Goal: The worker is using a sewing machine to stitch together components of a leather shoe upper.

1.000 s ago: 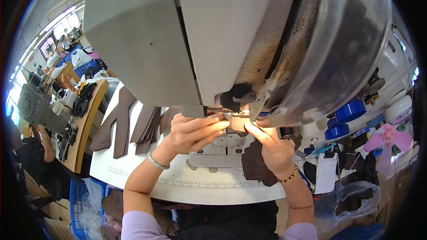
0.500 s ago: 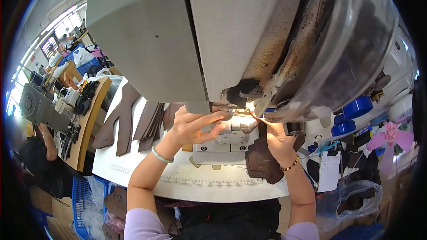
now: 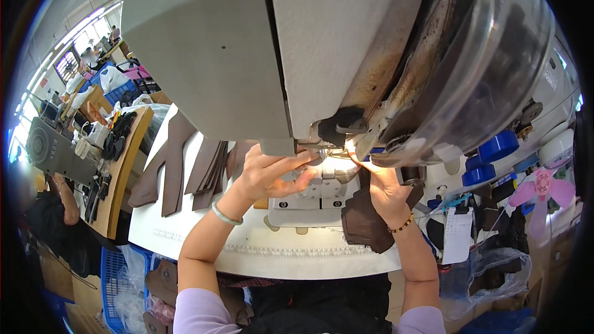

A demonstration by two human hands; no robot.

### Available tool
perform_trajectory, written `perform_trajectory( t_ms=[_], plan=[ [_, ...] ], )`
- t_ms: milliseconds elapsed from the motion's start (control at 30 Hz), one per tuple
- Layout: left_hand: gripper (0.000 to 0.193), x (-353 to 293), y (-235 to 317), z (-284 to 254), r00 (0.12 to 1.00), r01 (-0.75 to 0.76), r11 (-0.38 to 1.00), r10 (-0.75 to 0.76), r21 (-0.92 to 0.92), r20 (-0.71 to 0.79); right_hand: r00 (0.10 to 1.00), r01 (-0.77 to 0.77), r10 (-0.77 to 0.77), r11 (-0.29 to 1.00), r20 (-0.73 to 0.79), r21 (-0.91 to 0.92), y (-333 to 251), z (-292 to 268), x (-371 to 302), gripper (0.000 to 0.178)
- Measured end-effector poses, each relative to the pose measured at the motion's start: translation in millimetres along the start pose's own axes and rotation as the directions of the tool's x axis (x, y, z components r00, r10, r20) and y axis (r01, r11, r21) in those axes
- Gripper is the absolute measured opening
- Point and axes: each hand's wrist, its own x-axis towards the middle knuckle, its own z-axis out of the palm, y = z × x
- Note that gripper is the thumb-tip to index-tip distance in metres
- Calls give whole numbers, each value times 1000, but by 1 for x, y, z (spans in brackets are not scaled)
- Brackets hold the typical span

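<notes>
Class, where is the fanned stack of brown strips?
In the head view, the fanned brown strips lie on the white table, just left of the left hand.

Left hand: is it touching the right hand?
Apart. The head view shows a gap between the visible fingers of the left hand and right hand, with lit metal between them.
</notes>
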Motion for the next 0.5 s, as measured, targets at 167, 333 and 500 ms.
perform_trajectory(
  t_ms=[167,333,500],
  plan=[
    [25,-2,2,1,1000,3,1000,-3,11,5,1000,-6,7,1000,29,-20,-1,0,3,35],
    [22,-2,4,0,1000,5,999,-6,44,19,1000,-17,16,1000,18,16,-7,1,4,36],
    [13,-1,7,0,1000,13,998,-14,61,15,998,-70,70,996,-10,-57,-9,2,4,35]
  ],
)
